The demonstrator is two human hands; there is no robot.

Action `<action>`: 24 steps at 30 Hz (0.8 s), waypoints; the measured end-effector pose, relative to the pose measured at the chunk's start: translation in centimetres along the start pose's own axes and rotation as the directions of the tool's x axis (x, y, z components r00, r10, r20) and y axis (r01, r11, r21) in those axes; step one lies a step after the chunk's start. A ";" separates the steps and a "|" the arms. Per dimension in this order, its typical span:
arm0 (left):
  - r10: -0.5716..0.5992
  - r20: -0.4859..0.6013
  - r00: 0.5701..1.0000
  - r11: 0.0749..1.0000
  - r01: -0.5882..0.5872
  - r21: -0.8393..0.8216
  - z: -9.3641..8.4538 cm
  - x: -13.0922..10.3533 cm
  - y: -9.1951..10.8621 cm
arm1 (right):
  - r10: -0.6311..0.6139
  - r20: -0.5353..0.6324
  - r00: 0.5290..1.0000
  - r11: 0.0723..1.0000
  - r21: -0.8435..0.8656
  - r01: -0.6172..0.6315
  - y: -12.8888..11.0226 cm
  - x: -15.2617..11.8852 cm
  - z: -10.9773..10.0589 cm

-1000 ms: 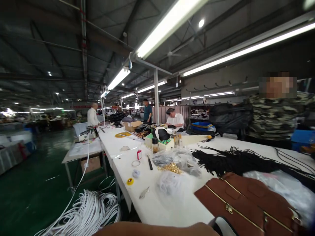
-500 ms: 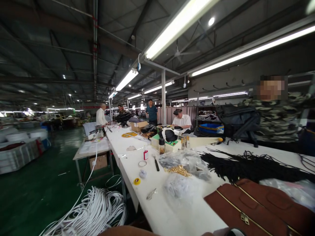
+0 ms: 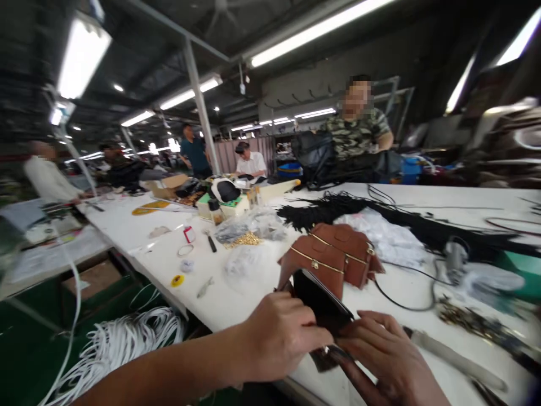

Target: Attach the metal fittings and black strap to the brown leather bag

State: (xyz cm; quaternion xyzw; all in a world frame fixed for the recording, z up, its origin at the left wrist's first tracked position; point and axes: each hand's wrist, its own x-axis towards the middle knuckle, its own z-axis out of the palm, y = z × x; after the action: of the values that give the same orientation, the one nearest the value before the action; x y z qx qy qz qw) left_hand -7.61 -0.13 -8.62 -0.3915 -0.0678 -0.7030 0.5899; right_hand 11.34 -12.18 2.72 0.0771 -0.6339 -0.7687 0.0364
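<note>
- Gripping a dark leather piece (image 3: pixel 319 301) in the left hand (image 3: pixel 283 338), with fingers bent.
- Pinching the same piece in the right hand (image 3: pixel 386 355), close by.
- Held near the edge of the white table (image 3: pixel 222 312), before brown zippered panels (image 3: pixel 329 256).

The black piece (image 3: pixel 318 299) looks flat, its face dark and smooth, with a thin pale line along its upper right edge. It is held at a tilt, slanting from upper left down to lower right, between the left hand (image 3: pixel 281 335) and the right hand (image 3: pixel 389 352), at the near side of the white table (image 3: pixel 232 304). Its lower end is gripped, with a small shiny spot there; whether it joins the brown leather (image 3: pixel 329 254) just behind is unclear
</note>
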 end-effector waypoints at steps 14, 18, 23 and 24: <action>0.018 -0.113 0.993 0.987 0.000 0.160 0.9 1.0 -0.1 | 0.741 -0.193 0.643 0.660 0.384 -0.646 -3.1 -3.0 2.8; -0.001 -0.070 0.998 0.967 0.018 0.256 0.8 1.0 0.8 | 0.804 0.366 0.468 0.070 0.724 -0.686 -4.2 -2.6 5.2; -0.109 -0.039 0.993 0.911 0.115 0.396 0.9 0.6 3.0 | 0.769 0.528 0.361 -0.341 0.816 -0.467 -5.7 -0.3 7.0; -0.142 -0.028 0.989 0.895 0.141 0.423 0.8 0.5 3.6 | 0.764 0.546 0.345 -0.377 0.810 -0.449 -5.9 -0.1 7.4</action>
State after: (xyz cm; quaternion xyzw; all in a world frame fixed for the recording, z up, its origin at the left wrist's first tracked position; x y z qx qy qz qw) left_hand -4.03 -1.12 -9.12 -0.2495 -0.2481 -0.7118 0.6079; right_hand 10.48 -3.89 -1.68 -0.1909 -0.8548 0.0018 0.4825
